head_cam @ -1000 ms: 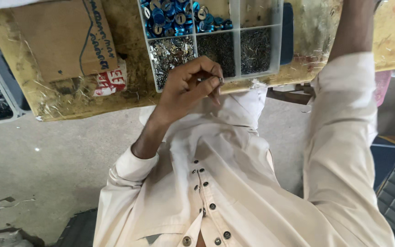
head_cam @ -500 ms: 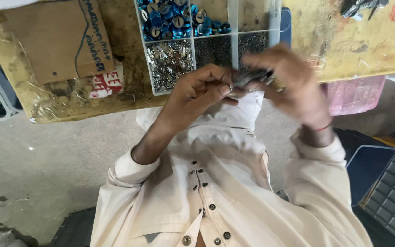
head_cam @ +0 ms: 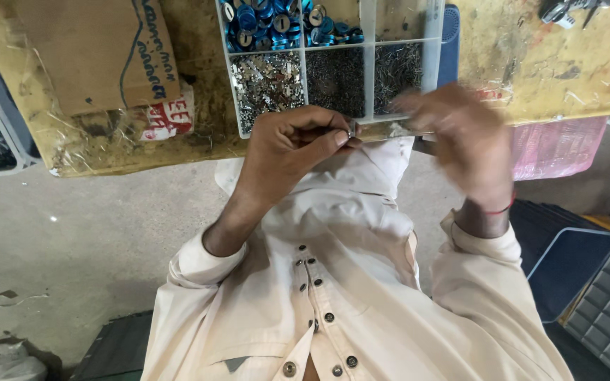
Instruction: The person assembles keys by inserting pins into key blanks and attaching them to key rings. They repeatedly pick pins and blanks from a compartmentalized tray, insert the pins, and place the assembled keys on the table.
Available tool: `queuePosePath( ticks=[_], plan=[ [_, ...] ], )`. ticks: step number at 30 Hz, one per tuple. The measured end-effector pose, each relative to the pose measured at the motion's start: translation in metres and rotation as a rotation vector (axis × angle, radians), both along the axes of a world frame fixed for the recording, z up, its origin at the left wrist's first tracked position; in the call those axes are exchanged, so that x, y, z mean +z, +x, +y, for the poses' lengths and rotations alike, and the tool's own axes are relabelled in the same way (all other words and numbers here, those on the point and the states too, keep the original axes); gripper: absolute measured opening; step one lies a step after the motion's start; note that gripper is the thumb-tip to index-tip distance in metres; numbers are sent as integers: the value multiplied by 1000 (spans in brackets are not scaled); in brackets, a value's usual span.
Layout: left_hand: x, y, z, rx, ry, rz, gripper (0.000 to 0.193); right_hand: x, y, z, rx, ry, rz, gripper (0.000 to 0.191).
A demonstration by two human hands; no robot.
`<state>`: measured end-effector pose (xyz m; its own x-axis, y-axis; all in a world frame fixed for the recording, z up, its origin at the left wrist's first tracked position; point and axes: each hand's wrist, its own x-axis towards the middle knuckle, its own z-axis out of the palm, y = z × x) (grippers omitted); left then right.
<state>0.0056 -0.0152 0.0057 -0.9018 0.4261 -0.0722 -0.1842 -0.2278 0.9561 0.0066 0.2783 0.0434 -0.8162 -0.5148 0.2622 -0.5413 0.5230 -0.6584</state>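
The bench (head_cam: 72,152) top is cut off; the tray (head_cam: 367,63) sits at 12 o'clock. My right hand (head_cam: 460,144) is blurred, grip unclear. My left hand (head_cam: 294,144) pinches a small metal part (head_cam: 383,130), lying between both hands.

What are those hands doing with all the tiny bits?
A person in a cream shirt holds a small metal piece between both hands. The left hand pinches one end, and the blurred right hand is at the other. Just past them on the worn bench sits a clear divided tray of blue rings and tiny metal parts.
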Motion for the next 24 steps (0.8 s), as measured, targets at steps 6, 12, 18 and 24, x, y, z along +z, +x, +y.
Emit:
queuePosePath(
  ticks=[6,12,18,24],
  plan=[
    [-9,-1,4,14,135,-23,11,-48,-47,46,-668,920,730,26],
    [-2,-5,12,-53,-85,-127,15,-17,-2,-7,-367,-39,-57,46],
    [-2,3,19,8,85,-176,14,5,14,-67,-205,-23,-156,34],
    [-8,1,13,19,364,-442,15,4,8,-77,-400,-335,-445,21]
  ],
)
